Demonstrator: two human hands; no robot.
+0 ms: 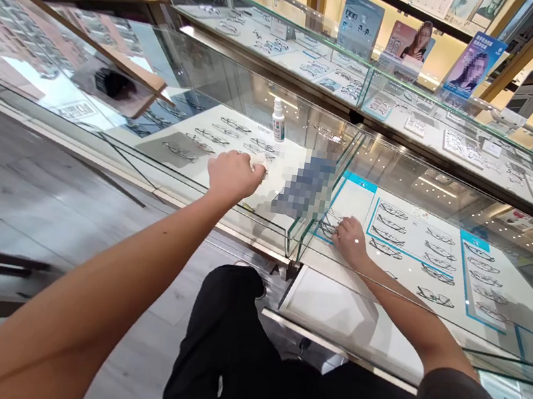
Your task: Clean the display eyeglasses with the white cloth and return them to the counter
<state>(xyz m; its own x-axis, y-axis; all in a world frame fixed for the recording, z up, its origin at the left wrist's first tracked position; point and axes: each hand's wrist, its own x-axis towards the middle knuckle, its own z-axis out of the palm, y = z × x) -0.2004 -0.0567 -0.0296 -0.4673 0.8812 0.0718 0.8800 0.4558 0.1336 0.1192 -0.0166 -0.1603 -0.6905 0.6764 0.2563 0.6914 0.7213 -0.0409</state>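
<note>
My left hand point(233, 177) is closed on the glass top of the left showcase, with a bit of white tissue point(261, 160) showing by its thumb. Just beyond it, a white spray bottle point(278, 122) stands upright on the glass. My right hand point(351, 241) is inside the right showcase, under its glass top, with the forearm coming in from the front. Its bent fingers are at a pair of eyeglasses point(327, 228) at the left end of the display; the fingertips are partly hidden. Beside that hand lie rows of other eyeglasses point(386, 248) on a white, blue-edged board.
The glass edges point(294, 241) of both showcases meet in front of me. A drawer-like white panel point(326, 297) juts out below the right case. A blurred blue patch point(306, 185) covers part of the left case. Behind stand another glass counter point(299, 56) and upright advertising cards point(474, 65).
</note>
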